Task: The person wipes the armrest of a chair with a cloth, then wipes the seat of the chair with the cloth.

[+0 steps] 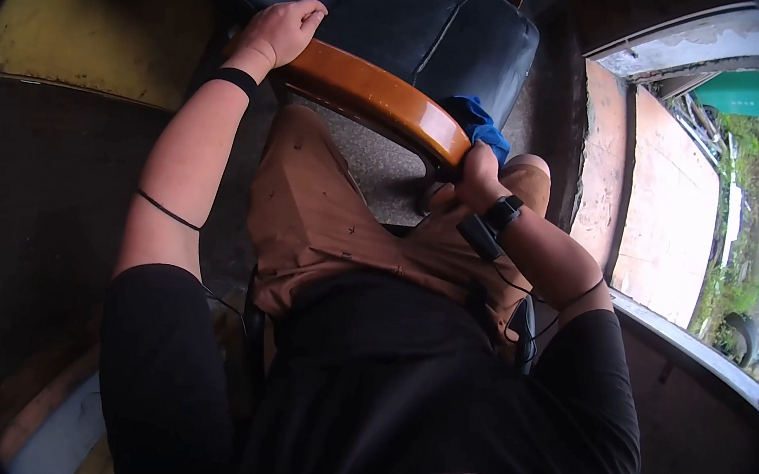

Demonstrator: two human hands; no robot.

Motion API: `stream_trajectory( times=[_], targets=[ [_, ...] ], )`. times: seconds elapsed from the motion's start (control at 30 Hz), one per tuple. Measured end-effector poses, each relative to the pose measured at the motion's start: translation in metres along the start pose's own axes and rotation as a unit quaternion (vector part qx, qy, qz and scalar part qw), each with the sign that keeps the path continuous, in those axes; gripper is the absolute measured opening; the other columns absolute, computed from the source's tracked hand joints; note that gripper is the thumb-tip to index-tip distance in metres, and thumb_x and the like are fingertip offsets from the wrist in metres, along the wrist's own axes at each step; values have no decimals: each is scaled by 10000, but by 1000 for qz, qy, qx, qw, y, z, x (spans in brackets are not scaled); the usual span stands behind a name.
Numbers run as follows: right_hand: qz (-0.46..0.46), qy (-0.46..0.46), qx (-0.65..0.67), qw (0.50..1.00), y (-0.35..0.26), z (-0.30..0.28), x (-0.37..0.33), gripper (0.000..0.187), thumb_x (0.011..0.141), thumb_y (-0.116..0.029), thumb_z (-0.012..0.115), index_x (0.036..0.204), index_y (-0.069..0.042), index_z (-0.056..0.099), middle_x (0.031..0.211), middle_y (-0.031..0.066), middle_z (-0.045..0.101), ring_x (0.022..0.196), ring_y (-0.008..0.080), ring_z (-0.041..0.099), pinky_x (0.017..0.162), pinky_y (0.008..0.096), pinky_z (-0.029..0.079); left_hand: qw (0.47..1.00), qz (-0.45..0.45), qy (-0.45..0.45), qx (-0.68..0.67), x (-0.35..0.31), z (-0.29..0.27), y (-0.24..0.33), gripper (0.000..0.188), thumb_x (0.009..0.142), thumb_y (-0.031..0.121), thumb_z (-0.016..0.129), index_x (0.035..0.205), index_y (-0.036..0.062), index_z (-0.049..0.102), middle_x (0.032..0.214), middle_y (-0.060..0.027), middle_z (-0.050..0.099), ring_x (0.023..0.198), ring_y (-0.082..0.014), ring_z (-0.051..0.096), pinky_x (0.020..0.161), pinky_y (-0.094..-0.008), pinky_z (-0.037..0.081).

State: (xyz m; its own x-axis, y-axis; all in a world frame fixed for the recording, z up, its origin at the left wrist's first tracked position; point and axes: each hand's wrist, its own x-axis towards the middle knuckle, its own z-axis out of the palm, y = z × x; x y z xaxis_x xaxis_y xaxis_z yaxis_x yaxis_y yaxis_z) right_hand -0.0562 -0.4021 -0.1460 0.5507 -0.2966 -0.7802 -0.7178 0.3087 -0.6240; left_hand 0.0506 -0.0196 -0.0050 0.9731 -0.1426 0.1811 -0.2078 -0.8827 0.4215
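A curved, glossy brown wooden armrest (382, 94) runs across in front of me, beside the black padded seat (394, 23) of a chair. My left hand (281, 34) is closed over the armrest's left end, its fingers curled and partly hidden. At the opposite end, my right hand (482, 178) grips a bunched blue cloth (480, 122) against the wood. Part of the cloth sticks out past my fingers over the seat's edge. The right fingertips are hidden behind the cloth and armrest.
My knees in brown trousers (307, 219) sit close below the armrest. A thin black cable (513, 285) hangs by my right forearm from a small black box (479, 236). A window (676, 177) with a pale sill is on the right. A yellow panel (94, 27) stands at the upper left.
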Motion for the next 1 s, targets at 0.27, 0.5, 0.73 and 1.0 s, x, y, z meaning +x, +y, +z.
stream_trajectory(
  times=[0.27,0.5,0.73,1.0],
  targets=[
    [-91,55,7,994,-15,34,-18,468,1002,-254,420,1336,39,566,1297,202,633,1193,327,627,1061,421,459,999,-26,-15,43,-3,-10,-8,308,1029,338,498,1083,136,724,1084,-129,732,1015,-377,671,876,-439,554],
    [-155,-20,55,986,-47,14,85,435,990,-165,399,1340,26,574,1279,187,660,1148,310,666,1051,421,487,998,-42,-3,47,37,14,9,377,1045,409,455,1090,157,732,1129,-139,733,1055,-391,671,921,-481,553],
    [-93,-12,127,987,-83,24,60,326,995,-113,402,1238,22,573,1209,178,669,1079,311,690,967,430,537,994,-91,-15,52,51,6,24,364,1031,408,479,1086,159,739,1108,-141,734,1044,-398,669,906,-483,549],
    [-328,174,-316,873,0,7,79,317,829,-206,779,1053,0,693,1130,248,712,1048,416,690,898,473,540,999,-38,1,33,63,16,27,343,1021,394,501,1064,156,743,1052,-160,727,1013,-408,667,852,-463,546]
  ],
)
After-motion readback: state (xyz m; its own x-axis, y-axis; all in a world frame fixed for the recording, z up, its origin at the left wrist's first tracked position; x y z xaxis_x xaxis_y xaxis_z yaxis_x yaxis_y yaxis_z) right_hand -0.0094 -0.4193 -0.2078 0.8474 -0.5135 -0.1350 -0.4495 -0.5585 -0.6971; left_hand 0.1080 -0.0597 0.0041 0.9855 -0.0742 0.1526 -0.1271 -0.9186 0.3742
